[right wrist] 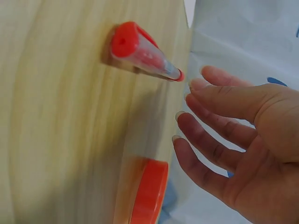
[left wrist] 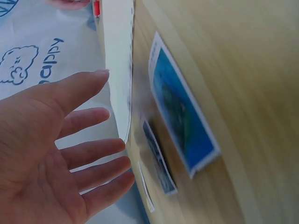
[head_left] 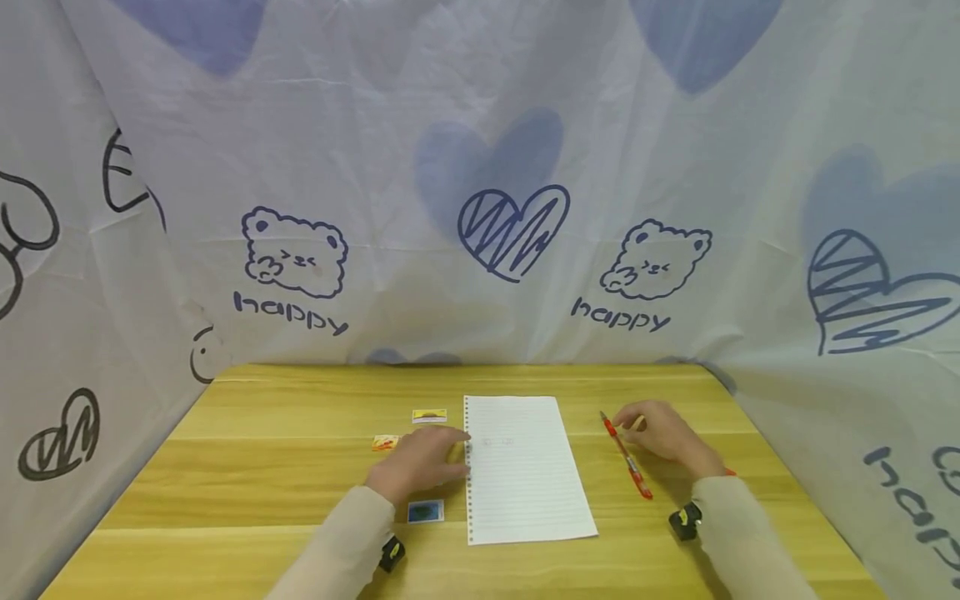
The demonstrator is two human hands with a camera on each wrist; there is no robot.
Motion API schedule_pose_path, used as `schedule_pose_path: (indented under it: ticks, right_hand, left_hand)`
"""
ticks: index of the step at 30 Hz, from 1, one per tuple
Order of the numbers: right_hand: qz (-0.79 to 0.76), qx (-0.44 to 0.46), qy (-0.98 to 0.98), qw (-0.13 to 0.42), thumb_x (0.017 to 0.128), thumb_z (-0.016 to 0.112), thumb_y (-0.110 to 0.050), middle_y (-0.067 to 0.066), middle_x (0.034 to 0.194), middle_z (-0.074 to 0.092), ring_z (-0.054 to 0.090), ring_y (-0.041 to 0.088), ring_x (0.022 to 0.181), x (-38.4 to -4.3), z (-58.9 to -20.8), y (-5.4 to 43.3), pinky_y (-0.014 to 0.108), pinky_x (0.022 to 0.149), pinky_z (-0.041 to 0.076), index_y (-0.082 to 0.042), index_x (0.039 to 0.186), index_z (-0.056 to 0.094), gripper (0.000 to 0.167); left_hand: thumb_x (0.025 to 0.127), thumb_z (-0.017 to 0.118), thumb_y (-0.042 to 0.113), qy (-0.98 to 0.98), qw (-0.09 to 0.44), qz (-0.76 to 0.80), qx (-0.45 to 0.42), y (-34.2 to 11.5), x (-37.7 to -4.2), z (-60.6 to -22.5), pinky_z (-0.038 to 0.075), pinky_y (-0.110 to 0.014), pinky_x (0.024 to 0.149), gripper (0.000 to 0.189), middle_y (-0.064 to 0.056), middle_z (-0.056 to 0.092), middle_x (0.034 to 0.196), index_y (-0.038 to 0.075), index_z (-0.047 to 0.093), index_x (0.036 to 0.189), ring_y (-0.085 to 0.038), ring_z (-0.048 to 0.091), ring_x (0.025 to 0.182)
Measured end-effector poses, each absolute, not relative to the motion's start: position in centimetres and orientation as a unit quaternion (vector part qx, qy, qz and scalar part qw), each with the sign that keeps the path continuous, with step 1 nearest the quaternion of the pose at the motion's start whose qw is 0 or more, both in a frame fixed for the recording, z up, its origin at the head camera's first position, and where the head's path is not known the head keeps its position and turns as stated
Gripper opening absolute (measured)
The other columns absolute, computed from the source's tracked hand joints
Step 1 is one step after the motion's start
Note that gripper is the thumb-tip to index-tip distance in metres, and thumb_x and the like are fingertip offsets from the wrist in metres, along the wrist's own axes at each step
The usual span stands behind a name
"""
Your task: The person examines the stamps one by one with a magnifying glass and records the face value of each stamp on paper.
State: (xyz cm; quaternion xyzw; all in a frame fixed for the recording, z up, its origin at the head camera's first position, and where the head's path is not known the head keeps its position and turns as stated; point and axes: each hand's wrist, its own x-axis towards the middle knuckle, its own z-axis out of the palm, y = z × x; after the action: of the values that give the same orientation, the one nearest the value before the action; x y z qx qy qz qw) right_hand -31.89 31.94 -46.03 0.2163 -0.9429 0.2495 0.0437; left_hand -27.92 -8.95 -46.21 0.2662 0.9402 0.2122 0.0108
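My left hand (head_left: 420, 462), fingers spread, is at the left edge of the paper (head_left: 525, 483), low centre in the head view; contact is unclear. My right hand (head_left: 663, 432) curves loosely beside the red pen (head_left: 627, 457), lower right. The right wrist view's bottom edge cuts off an orange-red object (right wrist: 150, 193).

"happy" is lettered in dark blue twice on the white cloth backdrop (head_left: 405, 333), under the left outlined bear head (head_left: 296, 254) and the right outlined bear head (head_left: 657, 260). A third, cut off at my far right, starts "hap". I can't make out the faint marks on the white lined paper sheet with punched holes (head_left: 528, 492).
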Motion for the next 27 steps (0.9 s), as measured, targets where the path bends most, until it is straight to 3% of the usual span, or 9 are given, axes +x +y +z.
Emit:
schedule_pose_path:
  ticks: [8, 12, 18, 27]
  right_hand:
    - [0.227, 0.230, -0.946, 0.003, 0.076, 0.068, 0.014, 0.010, 0.096, 0.075, 0.066, 0.022, 0.085, -32.7, -46.9, 31.4, 0.036, 0.075, 0.055, -0.008, 0.096, 0.079, 0.032]
    - [0.218, 0.258, -0.941, 0.010, 0.074, 0.067, 0.018, 0.011, 0.095, 0.075, 0.066, 0.023, 0.083, -32.8, -47.0, 31.3, 0.036, 0.076, 0.057, -0.007, 0.094, 0.078, 0.034]
    - [0.225, 0.254, -0.941, 0.001, 0.076, 0.067, 0.020, 0.008, 0.086, 0.074, 0.066, 0.022, 0.078, -32.7, -46.9, 31.2, 0.032, 0.073, 0.056, -0.007, 0.090, 0.076, 0.031]
    - [0.259, 0.231, -0.938, -0.016, 0.074, 0.068, 0.020, 0.007, 0.086, 0.073, 0.068, 0.020, 0.078, -32.4, -46.6, 31.1, 0.025, 0.069, 0.054, -0.005, 0.090, 0.074, 0.030]
  left_hand:
    - [0.089, 0.081, 0.029, 0.948, 0.030, 0.189, 0.255, -7.6, -28.1, -46.6, 0.054, -0.051, 0.102, 0.047, -0.011, 0.071, 0.132, 0.008, 0.070, 0.128, -0.031, 0.066, 0.120]
    - [0.087, 0.083, 0.032, 0.953, 0.031, 0.171, 0.248, -7.4, -28.3, -47.0, 0.056, -0.048, 0.096, 0.044, -0.010, 0.072, 0.130, 0.011, 0.072, 0.125, -0.025, 0.066, 0.108]
    - [0.085, 0.085, 0.030, 0.954, 0.033, 0.173, 0.243, -7.4, -28.2, -47.0, 0.056, -0.051, 0.096, 0.045, -0.011, 0.072, 0.130, 0.010, 0.073, 0.124, -0.028, 0.067, 0.112]
    - [0.086, 0.084, 0.032, 0.956, 0.033, 0.170, 0.237, -7.4, -28.5, -47.1, 0.056, -0.048, 0.090, 0.046, -0.010, 0.072, 0.131, 0.011, 0.073, 0.126, -0.024, 0.065, 0.105]
